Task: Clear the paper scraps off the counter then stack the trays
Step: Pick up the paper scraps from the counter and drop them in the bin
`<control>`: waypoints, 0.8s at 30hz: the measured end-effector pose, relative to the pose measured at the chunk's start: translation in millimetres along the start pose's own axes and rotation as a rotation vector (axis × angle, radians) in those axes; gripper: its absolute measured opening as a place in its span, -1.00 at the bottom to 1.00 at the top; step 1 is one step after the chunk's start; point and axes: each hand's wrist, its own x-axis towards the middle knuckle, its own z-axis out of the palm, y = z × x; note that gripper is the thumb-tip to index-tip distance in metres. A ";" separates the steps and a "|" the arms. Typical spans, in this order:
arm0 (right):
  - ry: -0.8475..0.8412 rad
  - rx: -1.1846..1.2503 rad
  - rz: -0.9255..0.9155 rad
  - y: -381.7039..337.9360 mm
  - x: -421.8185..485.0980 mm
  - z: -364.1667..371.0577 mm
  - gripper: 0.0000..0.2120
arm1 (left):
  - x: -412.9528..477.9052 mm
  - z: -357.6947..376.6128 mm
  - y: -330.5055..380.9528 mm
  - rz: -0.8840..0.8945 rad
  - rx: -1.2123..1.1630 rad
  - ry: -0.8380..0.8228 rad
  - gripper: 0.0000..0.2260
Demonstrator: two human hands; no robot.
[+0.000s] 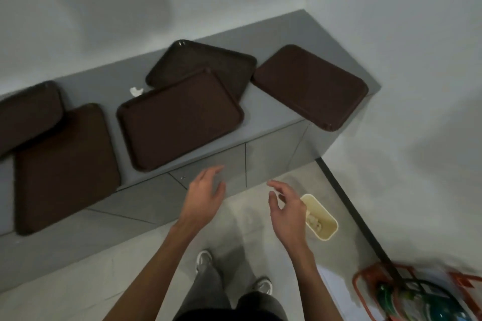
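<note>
Hands hovering empty before bench [273, 117], fingers loosely spread: left hand [206, 190], right hand [287, 207] beside cream waste bin [326, 232] standing on floor, crumpled paper lying inside. Five brown trays lying scattered on bench: left pair [65, 167] overlapping, middle pair [180, 120] overlapping, right tray [310, 86] overhanging front edge. White paper scrap [136, 91] lying just behind middle pair, near wall.
</note>
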 end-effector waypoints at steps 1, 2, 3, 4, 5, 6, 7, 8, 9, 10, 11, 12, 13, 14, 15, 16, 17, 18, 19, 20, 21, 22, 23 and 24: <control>-0.020 -0.001 -0.007 -11.2 -0.8 7.0 -0.77 | -3.6 -13.8 -12.6 -0.012 -0.003 0.026 -0.67; -0.038 -0.011 -0.016 -21.7 -1.5 15.2 -0.77 | -7.2 -27.4 -24.3 -0.027 -0.006 0.049 -0.68; -0.053 -0.018 -0.034 -31.9 -1.4 24.9 -0.77 | -10.0 -40.8 -36.7 -0.047 -0.010 0.072 -0.68; -0.064 -0.020 -0.049 -41.8 -1.2 36.0 -0.77 | -11.8 -54.2 -49.2 -0.062 -0.014 0.095 -0.69; -0.075 -0.019 -0.056 -51.6 -1.2 47.8 -0.76 | -12.8 -67.5 -61.8 -0.077 -0.020 0.117 -0.69; -0.084 -0.023 -0.061 -61.5 -0.8 60.0 -0.74 | -13.0 -80.1 -73.7 -0.091 -0.030 0.136 -0.69; -0.096 -0.023 -0.064 -70.9 -0.2 72.9 -0.73 | -12.6 -92.5 -86.6 -0.100 -0.036 0.149 -0.69; -0.112 -0.019 -0.069 -80.4 1.4 86.7 -0.74 | -11.7 -104.6 -99.9 -0.109 -0.037 0.154 -0.69; -0.132 -0.010 -0.074 -89.5 3.6 100.8 -0.75 | -10.1 -116.5 -113.0 -0.121 -0.030 0.160 -0.69; -0.150 -0.004 -0.079 -98.9 5.6 115.6 -0.77 | -8.0 -127.6 -127.1 -0.130 -0.023 0.165 -0.69; -0.162 0.003 -0.085 -108.2 7.7 130.5 -0.77 | -5.0 -138.0 -141.6 -0.137 -0.012 0.168 -0.69; -0.171 0.006 -0.093 -116.3 10.0 142.6 -0.77 | -1.9 -145.7 -153.3 -0.142 -0.006 0.169 -0.69; -0.181 0.007 -0.110 -126.4 12.8 156.3 -0.76 | 1.8 -154.5 -166.8 -0.153 -0.002 0.168 -0.68; -0.194 0.004 -0.128 -136.9 16.0 170.8 -0.75 | 5.8 -164.0 -180.4 -0.165 -0.004 0.166 -0.67; -0.211 0.000 -0.147 -145.7 19.6 183.0 -0.75 | 9.7 -171.2 -193.1 -0.177 -0.007 0.166 -0.67; -0.230 -0.010 -0.165 -153.7 23.6 194.5 -0.75 | 13.5 -177.6 -205.2 -0.192 -0.010 0.166 -0.67; -0.247 -0.025 -0.180 -160.6 27.9 205.7 -0.75 | 17.2 -184.1 -216.7 -0.212 -0.007 0.166 -0.67; -0.262 -0.041 -0.192 -166.9 33.2 216.7 -0.74 | 21.5 -189.6 -228.4 -0.230 0.001 0.169 -0.68; -0.273 -0.052 -0.207 -172.7 39.5 226.8 -0.74 | 26.5 -194.7 -239.4 -0.247 0.010 0.172 -0.68; -0.282 -0.061 -0.226 -177.9 47.5 237.1 -0.73 | 32.4 -199.4 -250.0 -0.263 0.015 0.171 -0.68; -0.292 -0.067 -0.249 -182.7 56.5 246.9 -0.73 | 38.4 -203.1 -260.2 -0.278 0.017 0.164 -0.68; -0.302 -0.073 -0.268 -187.9 66.1 256.5 -0.73 | 44.2 -205.6 -270.2 -0.289 0.019 0.151 -0.68; -0.313 -0.080 -0.282 -193.1 76.6 266.0 -0.73 | 50.1 -207.3 -280.3 -0.300 0.025 0.140 -0.67; -0.324 -0.090 -0.291 -198.9 88.4 275.5 -0.73 | 57.2 -208.7 -289.9 -0.309 0.035 0.142 -0.67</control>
